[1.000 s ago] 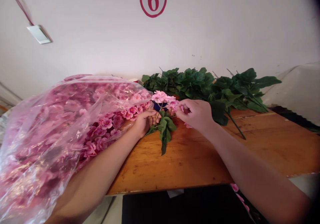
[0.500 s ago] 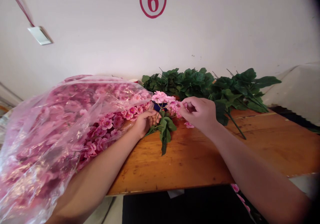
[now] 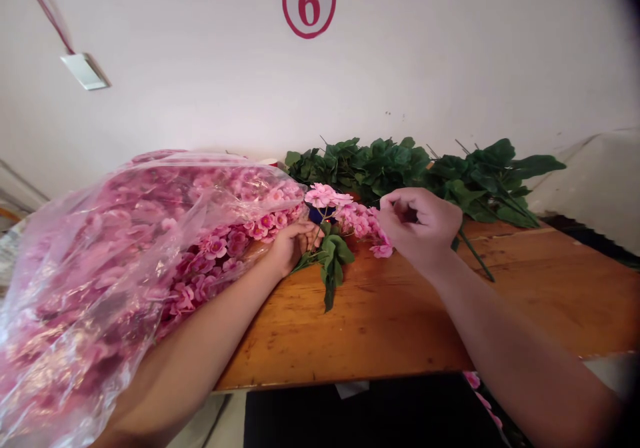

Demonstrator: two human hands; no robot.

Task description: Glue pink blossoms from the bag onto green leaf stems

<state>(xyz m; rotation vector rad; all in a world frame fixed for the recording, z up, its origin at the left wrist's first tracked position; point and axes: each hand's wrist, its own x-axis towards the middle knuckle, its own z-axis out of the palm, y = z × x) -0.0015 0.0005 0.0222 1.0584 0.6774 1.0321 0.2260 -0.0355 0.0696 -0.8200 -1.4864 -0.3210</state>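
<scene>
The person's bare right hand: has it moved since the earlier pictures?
Yes. The bare right hand moved rightward, away from the pink blossom spray and nearer the thin dark green stem on the table.

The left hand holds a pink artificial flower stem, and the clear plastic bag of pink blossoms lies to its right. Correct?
No: in the head view, the clear plastic bag of pink blossoms lies left of the left hand, which holds the pink artificial flower stem.
</scene>
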